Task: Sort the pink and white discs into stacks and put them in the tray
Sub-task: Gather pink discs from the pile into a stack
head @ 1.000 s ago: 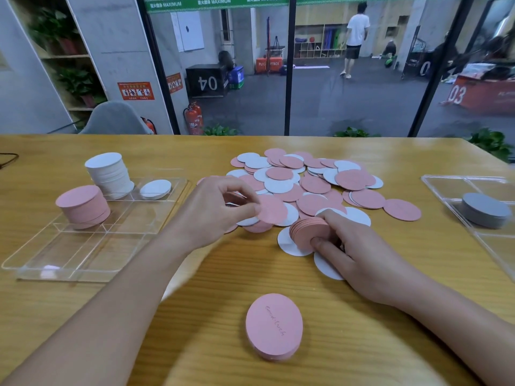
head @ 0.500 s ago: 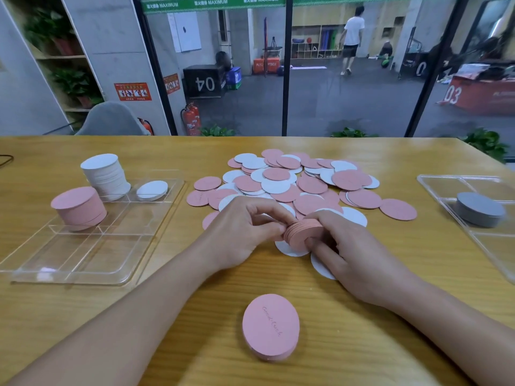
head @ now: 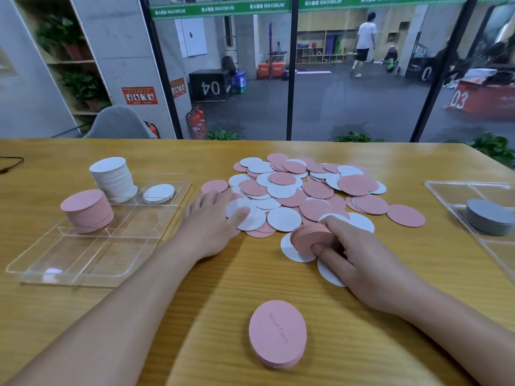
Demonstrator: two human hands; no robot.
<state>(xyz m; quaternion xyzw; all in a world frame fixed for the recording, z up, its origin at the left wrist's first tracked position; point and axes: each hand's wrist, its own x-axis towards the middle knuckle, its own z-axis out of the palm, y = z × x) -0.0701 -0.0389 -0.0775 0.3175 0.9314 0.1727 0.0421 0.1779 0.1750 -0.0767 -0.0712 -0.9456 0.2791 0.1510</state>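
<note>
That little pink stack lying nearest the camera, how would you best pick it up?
Probably pinch the near pink stack across its rim from above, thumb on one edge and fingers on the opposite edge. It lies flat on the bare table with space all round, and squeezing the edges keeps the thin discs aligned.

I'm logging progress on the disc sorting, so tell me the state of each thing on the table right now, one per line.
Left hand: open, blurred, fingers over the loose pile's left edge.
Right hand: grip on a small pink stack, held on edge.
Loose pile: unsorted, pink and white mixed.
Left tray: holds a tall white stack, a pink stack, a low white stack.
Near pink stack: flat on the table.
Right tray: holds a grey stack.
</note>
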